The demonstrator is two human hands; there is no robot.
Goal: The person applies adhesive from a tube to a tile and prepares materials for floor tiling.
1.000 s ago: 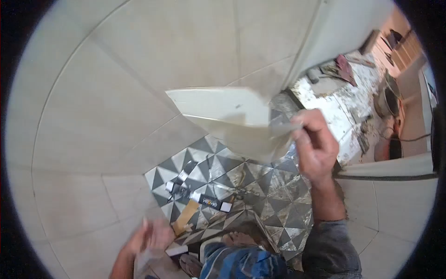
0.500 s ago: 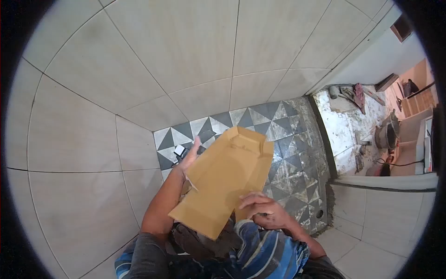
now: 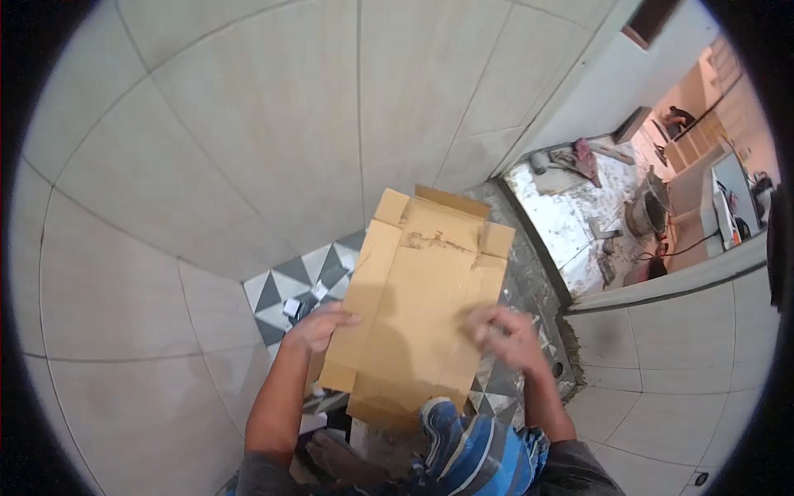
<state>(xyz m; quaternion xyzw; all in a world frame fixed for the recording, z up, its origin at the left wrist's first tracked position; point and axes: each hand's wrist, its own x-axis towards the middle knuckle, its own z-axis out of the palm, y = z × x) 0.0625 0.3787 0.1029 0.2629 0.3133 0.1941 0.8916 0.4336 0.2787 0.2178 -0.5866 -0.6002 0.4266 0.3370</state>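
Observation:
A flattened cardboard box (image 3: 422, 306) lies spread open in front of me, its end flaps folded outward and dark smudges near its far end. My left hand (image 3: 318, 328) grips its left edge, thumb on top and the other fingers underneath. Over the right edge is my right hand (image 3: 509, 339), fingers bent and smeared by motion; whether it holds the cardboard I cannot tell. The near end of the sheet rests by my knee in blue striped cloth (image 3: 484, 446).
Black, white and grey patterned floor tiles (image 3: 285, 277) show around the cardboard. A small white block (image 3: 291, 307) sits on dark items by the left wall. Pale tiled walls (image 3: 281, 140) stand close. Beyond the doorway are a bucket (image 3: 648, 211) and a pink rag (image 3: 585, 157).
The cardboard has opened out flatter and wider, its far flaps now spread. My left hand has moved from open beside it to its left edge. My right hand has shifted up and right.

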